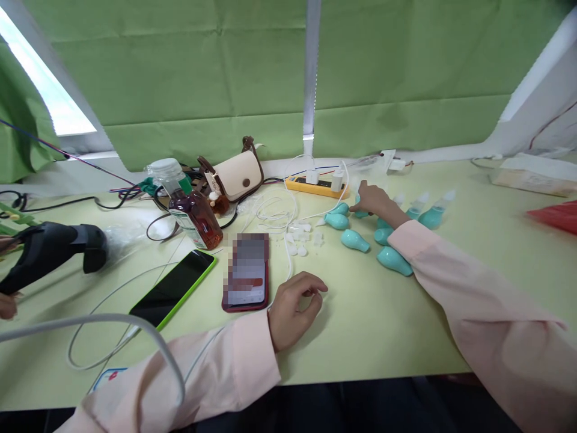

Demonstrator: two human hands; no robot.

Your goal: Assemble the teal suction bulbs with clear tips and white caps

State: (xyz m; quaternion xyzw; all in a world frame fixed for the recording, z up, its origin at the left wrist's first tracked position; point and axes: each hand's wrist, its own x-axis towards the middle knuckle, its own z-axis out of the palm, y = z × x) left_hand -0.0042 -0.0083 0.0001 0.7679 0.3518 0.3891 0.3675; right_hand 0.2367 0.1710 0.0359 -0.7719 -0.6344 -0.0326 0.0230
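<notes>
With twelve o'clock at the green-curtained far side, a shiny black curved plastic device [49, 255] sits at nine, a co-worker's hand [8, 305] at its lower end; next come a black-screened phone in a lime-green case [175, 287] and, at ten, a clear bottle of amber liquid [196, 219], bounding the left side. A dark-red-cased phone [247, 273] lies just left of the person's left hand [297, 310], at six, its fingers loosely curled around nothing. The pale yellow-green tabletop's [360, 343] near edge runs along six, and a plain stretch between the forearms at five gives room to move. At two o'clock, the right hand [374, 201] reaches into a group of glossy teal pear-shaped bulbs [355, 240]. One stands at its thumb and forefinger, partly hidden; whether it is gripped cannot be told. From that hand, others lie at nine, seven and five, and one with a translucent tip stands at four. Past the sleeve, more tabletop stretches toward a bright red sheet-like item [556, 213] at three.
</notes>
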